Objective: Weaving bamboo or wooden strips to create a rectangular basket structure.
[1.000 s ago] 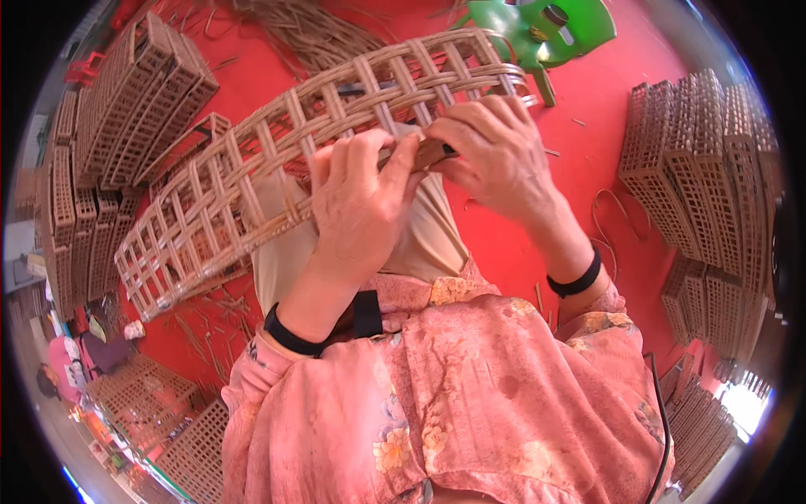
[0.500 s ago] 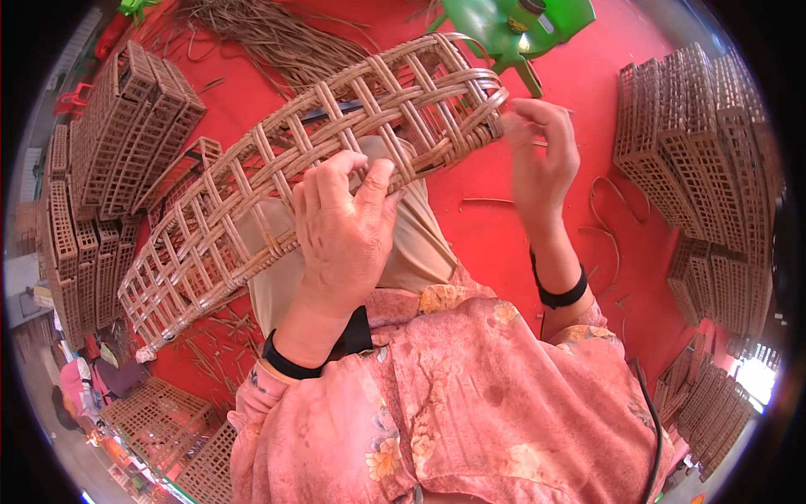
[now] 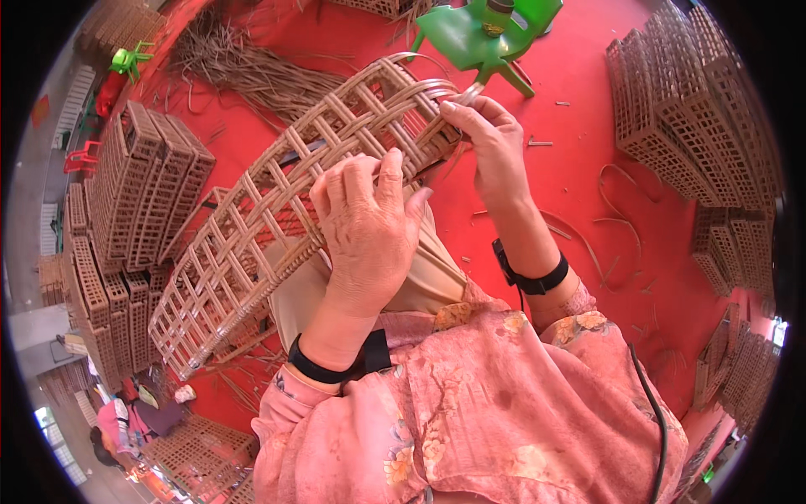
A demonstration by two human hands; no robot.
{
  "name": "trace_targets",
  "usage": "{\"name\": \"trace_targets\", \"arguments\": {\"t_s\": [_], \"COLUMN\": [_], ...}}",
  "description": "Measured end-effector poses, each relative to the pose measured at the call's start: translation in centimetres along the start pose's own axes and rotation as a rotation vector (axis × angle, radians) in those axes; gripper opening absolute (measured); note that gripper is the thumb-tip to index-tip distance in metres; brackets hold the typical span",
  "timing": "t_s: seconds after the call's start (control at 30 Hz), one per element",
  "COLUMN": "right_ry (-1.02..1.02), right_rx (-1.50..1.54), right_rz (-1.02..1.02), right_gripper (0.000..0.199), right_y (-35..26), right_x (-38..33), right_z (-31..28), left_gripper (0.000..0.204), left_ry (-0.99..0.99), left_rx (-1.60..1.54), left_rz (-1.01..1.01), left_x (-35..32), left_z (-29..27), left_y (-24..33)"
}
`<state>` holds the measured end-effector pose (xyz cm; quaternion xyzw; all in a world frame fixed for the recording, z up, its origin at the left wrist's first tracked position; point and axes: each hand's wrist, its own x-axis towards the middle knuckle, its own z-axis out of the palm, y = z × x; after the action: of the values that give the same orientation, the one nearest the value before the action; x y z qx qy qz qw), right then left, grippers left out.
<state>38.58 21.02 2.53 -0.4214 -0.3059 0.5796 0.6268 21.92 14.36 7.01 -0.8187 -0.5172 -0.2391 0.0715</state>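
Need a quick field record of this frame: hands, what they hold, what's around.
left hand: gripping the near edge of the woven rattan panel, fingers over its lattice
right hand: pinching a rattan strip at the panel's far end
panel pose: tilted across the lap, open grid weave
floor: red, with loose scraps
stacks of woven panels: on the left; more on the right
green plastic stool: beyond the panel
loose rattan strands: piled upper left

Bright even daylight, sharp, fisheye-bent edges
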Motion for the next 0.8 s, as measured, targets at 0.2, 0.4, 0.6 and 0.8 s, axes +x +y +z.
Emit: {"name": "trace_targets", "arguments": {"t_s": [0.2, 0.4, 0.6, 0.8], "right_ry": [0.1, 0.088, 0.295, 0.18], "right_rx": [0.103, -0.128, 0.004, -0.248], "right_rz": [-0.207, -0.382, -0.14, -0.387], "right_gripper": [0.012, 0.011, 0.011, 0.01], "right_y": [0.5, -0.4, 0.5, 0.0], "right_x": [-1.0, -2.6, -2.5, -2.3], "right_z": [0.3, -0.5, -0.5, -1.8], "left_gripper": [0.05, 0.041, 0.038, 0.036], "left_ry": [0.103, 0.056, 0.089, 0.126], "left_rx": [-0.075, -0.015, -0.027, 0.01], "left_rz": [-0.03, 0.058, 0.13, 0.126], "left_x": [2.1, 3.3, 2.8, 2.6], "left_z": [1.2, 1.5, 2.2, 2.5], "left_y": [0.2, 0.1, -0.2, -0.2]}}
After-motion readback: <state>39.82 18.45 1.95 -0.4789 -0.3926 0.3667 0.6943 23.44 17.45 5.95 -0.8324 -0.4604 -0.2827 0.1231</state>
